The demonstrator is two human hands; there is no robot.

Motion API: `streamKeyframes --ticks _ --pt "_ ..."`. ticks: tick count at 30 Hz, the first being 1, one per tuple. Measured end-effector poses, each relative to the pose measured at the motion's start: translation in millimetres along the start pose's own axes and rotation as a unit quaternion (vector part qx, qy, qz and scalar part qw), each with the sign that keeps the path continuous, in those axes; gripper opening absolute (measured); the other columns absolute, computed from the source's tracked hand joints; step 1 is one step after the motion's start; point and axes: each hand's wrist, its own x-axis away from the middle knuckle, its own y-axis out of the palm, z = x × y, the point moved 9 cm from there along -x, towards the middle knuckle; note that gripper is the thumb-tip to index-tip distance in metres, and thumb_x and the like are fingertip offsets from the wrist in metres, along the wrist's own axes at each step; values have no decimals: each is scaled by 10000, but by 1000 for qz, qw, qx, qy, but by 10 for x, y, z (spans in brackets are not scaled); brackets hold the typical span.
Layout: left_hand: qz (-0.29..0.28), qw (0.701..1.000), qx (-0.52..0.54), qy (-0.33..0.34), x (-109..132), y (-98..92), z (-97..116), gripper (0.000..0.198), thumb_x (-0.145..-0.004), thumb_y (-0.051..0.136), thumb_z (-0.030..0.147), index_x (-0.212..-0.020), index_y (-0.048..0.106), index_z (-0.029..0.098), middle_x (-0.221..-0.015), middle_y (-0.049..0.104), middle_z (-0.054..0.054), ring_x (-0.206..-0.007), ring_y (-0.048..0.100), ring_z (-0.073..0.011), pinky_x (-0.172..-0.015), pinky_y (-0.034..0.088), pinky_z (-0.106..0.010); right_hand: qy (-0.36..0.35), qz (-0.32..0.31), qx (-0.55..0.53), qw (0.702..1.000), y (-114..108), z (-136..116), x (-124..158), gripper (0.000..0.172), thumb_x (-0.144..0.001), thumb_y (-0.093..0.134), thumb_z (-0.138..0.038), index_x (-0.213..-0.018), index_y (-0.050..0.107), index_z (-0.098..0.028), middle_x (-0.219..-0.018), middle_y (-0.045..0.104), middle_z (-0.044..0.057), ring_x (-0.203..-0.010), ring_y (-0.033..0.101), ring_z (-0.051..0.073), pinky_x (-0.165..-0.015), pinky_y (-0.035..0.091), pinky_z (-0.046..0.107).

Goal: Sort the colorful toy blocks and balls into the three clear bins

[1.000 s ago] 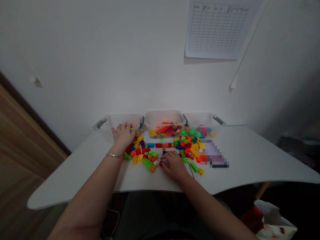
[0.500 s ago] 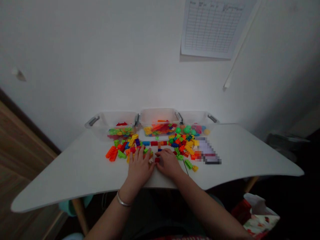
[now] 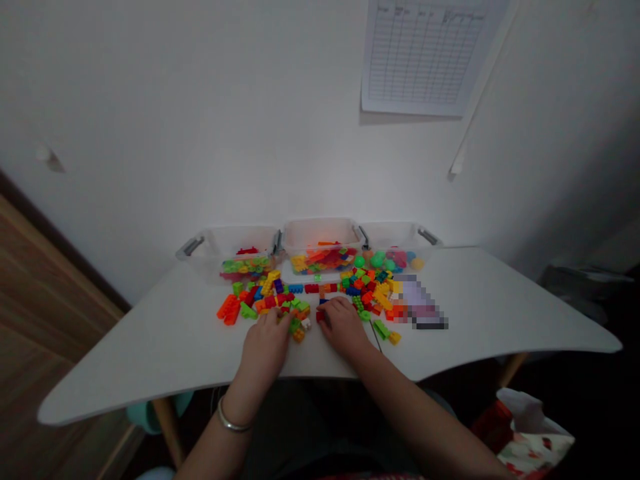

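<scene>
My left hand [image 3: 267,340] is at the near edge of the left pile of bricks, its fingers bent down over it; whether it grips a brick is hidden. Beside it lie green and orange bricks [image 3: 299,335] and a small white piece [image 3: 306,324]. My right hand [image 3: 344,325] rests on the table's middle, fingers closed on a dark red brick [image 3: 320,316]. Just beyond its fingertips stand a blue brick [image 3: 323,301] and an orange one [image 3: 322,291], touching a row of red bricks [image 3: 312,289].
Three clear bins line the wall: left [image 3: 240,245] and middle [image 3: 320,233] with bricks, right [image 3: 395,237] with coloured balls. Another brick pile [image 3: 383,297] lies right, beside a pixelated flat object [image 3: 423,303]. The white table [image 3: 150,333] has a curved front edge.
My left hand has drawn back and to the left, uncovering green and orange bricks, and its fingers are more bent. My right hand stays near the dark red brick. The view has shifted slightly.
</scene>
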Motion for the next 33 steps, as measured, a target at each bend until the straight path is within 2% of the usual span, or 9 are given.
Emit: streamKeyframes --ticks 4,11,17,20,26,29,33 --pt "2 1000 1 8 -63 28 7 328 -894 446 156 -1166 623 204 -1144 624 -133 -1031 613 -262 -816 517 -371 -5 4 -9 1000 -24 -26 -2 212 -825 609 -137 -1025 667 -174 -1017 688 89 -1047 555 260 -965 463 408" --pt "7 999 38 -1 -149 84 -17 269 -831 539 150 -1085 599 217 -1145 626 -96 -1051 607 -241 -842 500 -338 -27 16 -25 999 -68 -86 1 202 -838 588 -145 -1023 663 -180 -1002 681 90 -1038 559 246 -959 470 401" --pt "19 998 60 -8 -176 38 -34 417 -848 484 112 -1242 543 235 -1208 605 -91 -1090 603 -221 -845 502 -309 -31 23 -39 998 -77 -85 10 221 -825 591 -139 -1029 659 -183 -1011 675 85 -1049 557 245 -966 468 399" --pt "30 998 59 -7 -166 -26 -12 410 -867 485 140 -1256 555 248 -1219 602 -90 -1062 613 -220 -812 511 -303 -32 24 -47 998 -84 -92 11 216 -827 598 -152 -1034 657 -175 -1009 678 89 -1035 564 245 -956 472 399" --pt "62 993 85 49 -109 -72 249 343 -894 515 215 -1225 595 260 -1149 627 -81 -989 625 -211 -798 514 -313 -37 20 -81 996 -59 -80 16 306 -850 627 -205 -1153 618 -171 -1098 683 102 -1051 590 244 -958 468 408" --pt "69 990 98 72 -108 -43 395 341 -902 506 224 -1231 591 251 -1138 633 -91 -1014 616 -222 -807 515 -324 -20 17 -92 995 -24 -4 8 313 -826 648 -179 -1139 627 -174 -1095 689 111 -1032 615 244 -948 471 420" --pt "68 987 113 92 -167 -29 480 355 -867 531 190 -1217 587 204 -1178 619 -108 -1074 591 -230 -877 510 -340 9 32 -139 990 -18 113 1 348 -771 680 -154 -1113 635 -195 -1071 692 91 -1007 625 232 -933 474 412"
